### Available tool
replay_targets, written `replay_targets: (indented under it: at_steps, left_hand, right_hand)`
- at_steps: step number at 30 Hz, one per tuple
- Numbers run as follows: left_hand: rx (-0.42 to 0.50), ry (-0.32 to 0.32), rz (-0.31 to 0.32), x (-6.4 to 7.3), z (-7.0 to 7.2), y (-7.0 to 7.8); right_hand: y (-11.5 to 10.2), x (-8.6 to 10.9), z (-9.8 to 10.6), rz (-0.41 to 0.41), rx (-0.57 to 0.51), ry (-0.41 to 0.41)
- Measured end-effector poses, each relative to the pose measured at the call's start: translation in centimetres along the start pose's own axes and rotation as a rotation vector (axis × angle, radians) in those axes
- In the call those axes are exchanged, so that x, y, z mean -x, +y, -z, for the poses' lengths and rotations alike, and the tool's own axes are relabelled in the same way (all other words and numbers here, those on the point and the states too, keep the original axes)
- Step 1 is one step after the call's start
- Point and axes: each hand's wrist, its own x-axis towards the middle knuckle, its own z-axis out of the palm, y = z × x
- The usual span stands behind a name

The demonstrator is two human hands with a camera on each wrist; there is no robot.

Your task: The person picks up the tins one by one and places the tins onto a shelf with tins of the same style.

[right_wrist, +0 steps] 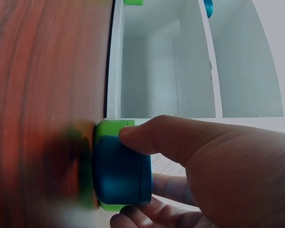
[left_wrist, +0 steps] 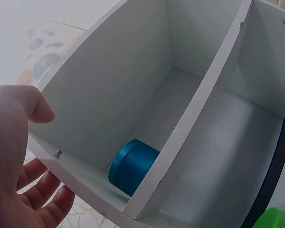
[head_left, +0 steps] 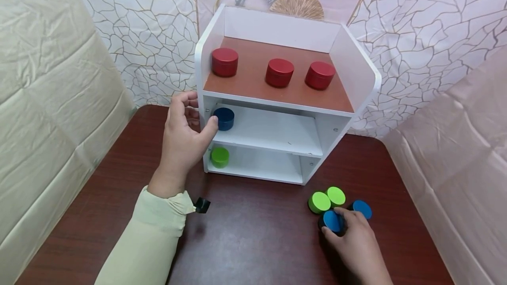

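My right hand (head_left: 358, 241) pinches a round blue tin (head_left: 332, 221) at the table's right, thumb on one side and fingers on the other. In the right wrist view the blue tin (right_wrist: 118, 172) is close to the tabletop, in front of a green tin (right_wrist: 115, 127). My left hand (head_left: 184, 137) is at the white shelf unit's left side panel (head_left: 201, 87), fingers loosely bent outside it and thumb extended in front. Near that thumb, a blue tin (head_left: 225, 120) stands on the middle shelf; the left wrist view also shows this blue tin (left_wrist: 134, 166).
Three red tins (head_left: 279, 73) stand on the brown top shelf, and a green tin (head_left: 219, 157) on the bottom one. On the table, two green tins (head_left: 319, 202) and another blue tin (head_left: 362, 209) sit around my right hand. Patterned cloth (head_left: 146, 25) hangs behind.
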Motion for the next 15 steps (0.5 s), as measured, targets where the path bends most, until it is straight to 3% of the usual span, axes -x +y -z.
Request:
replay_targets:
  at_steps: [10,15]
  left_hand:
    - [-0.003,0.001,-0.002,0.0,0.0,0.0]
    - [-0.005,0.001,-0.002,0.0,0.0,0.0]
  right_hand:
    - [-0.9,0.6,1.2,0.057,-0.030,0.030]
    - [-1.4,1.0,2.0,0.123,-0.043,0.087]
